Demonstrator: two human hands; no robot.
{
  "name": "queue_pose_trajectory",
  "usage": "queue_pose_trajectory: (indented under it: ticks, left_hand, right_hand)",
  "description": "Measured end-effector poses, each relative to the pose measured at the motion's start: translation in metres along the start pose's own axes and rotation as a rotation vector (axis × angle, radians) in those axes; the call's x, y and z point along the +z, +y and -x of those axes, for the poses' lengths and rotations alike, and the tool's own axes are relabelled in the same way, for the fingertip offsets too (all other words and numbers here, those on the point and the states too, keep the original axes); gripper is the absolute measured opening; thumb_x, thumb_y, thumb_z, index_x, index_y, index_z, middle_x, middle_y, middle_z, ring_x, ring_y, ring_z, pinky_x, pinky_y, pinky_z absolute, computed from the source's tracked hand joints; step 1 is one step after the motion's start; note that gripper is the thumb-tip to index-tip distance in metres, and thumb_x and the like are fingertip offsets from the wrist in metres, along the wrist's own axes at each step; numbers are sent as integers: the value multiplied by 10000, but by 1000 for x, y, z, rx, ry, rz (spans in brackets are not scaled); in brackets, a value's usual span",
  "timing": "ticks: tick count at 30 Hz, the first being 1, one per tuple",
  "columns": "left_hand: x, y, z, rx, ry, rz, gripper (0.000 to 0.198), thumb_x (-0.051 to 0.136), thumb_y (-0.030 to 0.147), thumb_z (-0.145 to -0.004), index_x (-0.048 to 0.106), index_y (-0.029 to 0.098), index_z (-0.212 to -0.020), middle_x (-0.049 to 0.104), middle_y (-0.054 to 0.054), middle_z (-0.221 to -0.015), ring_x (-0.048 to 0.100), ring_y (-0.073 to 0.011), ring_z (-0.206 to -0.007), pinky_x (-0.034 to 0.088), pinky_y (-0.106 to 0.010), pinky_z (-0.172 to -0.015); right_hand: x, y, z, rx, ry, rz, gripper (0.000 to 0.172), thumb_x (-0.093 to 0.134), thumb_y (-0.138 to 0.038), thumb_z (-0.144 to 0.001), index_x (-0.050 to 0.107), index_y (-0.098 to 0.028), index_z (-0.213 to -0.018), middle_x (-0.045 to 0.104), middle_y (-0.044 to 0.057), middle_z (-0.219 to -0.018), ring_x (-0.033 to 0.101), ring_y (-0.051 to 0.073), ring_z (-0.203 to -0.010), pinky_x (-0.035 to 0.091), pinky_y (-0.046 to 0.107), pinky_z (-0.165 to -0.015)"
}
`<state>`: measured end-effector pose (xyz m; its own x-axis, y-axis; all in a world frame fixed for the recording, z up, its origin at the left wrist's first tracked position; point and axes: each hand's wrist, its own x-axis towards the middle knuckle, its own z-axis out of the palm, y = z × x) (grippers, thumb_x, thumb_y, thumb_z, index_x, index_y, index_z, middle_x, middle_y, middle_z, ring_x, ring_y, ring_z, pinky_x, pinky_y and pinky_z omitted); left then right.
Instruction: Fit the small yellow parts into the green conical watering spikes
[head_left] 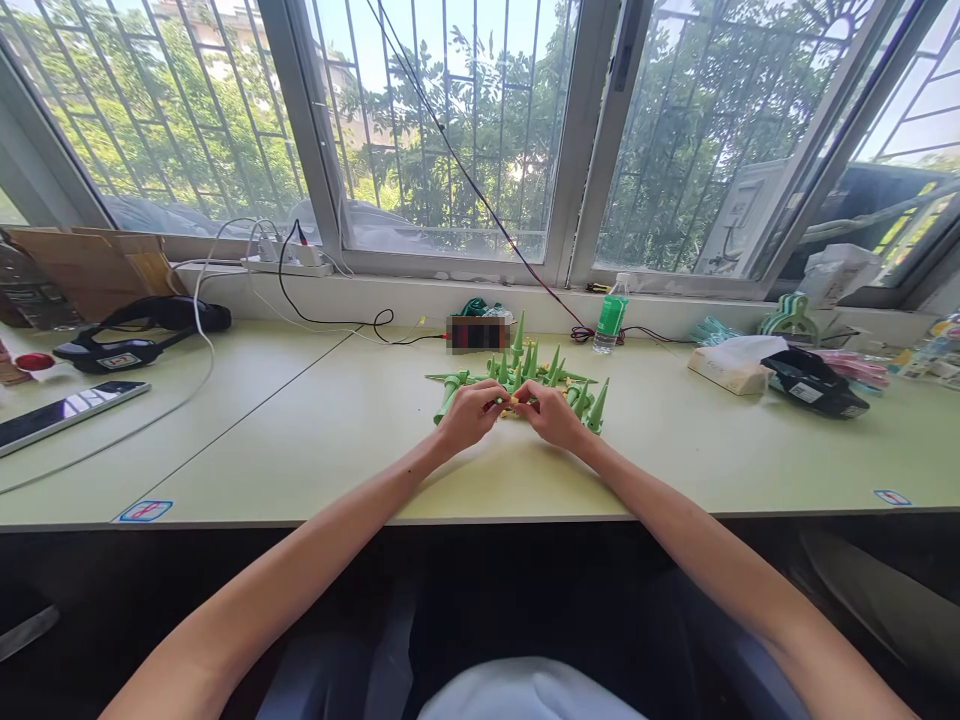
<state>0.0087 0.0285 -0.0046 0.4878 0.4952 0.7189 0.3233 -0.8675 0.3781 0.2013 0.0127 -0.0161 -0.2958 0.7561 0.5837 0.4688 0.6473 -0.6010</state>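
Observation:
Green pointed cone pieces [598, 408] stand and lie in a cluster at the middle of the pale table, with small yellow bits among them. In front of the cluster my left hand [471, 413] is closed in a pinch on a small green piece, mostly covered by the fingers. Close beside it, my right hand [550, 412] pinches a small yellow piece [514, 401]. The fingertips of both hands nearly meet; whether the two pieces touch cannot be made out.
Behind the cluster are a blurred dark box [478, 334] and a green-labelled bottle [611, 315]. To the right lie a tissue pack [735, 364] and a black strapped device [816, 382]. A phone [71, 413], headset [139, 335] and cables occupy the left.

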Motion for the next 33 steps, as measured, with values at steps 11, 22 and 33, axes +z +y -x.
queue_pose_trajectory:
  ticks: [11, 22, 33]
  left_hand:
    - [-1, 1, 0, 9, -12, -7, 147, 563, 208, -902, 690, 180, -834, 688, -27, -850, 550, -80, -562, 424, -220, -548]
    - [3, 0, 1, -16, 15, -22, 137, 573, 228, -897, 678, 179, -824, 664, -18, -808, 528, -77, -537, 429, -226, -556]
    - [2, 3, 0, -45, -4, -31, 136, 568, 242, -894, 662, 176, -820, 638, -15, -762, 511, -87, -527, 422, -234, -536]
  right_hand:
    - [0, 3, -1, -18, -18, 38, 79, 549, -250, -891, 577, -181, -864, 674, 30, -792, 579, 138, -651, 429, 252, -656]
    - [-2, 5, 1, -60, -61, 210, 139, 475, -257, -949, 567, -178, -882, 634, 18, -750, 504, 131, -627, 362, 232, -627]
    - [-4, 0, 2, -71, -82, 341, 197, 464, -247, -982, 565, -187, -824, 592, 15, -694, 468, 134, -589, 292, 230, -583]
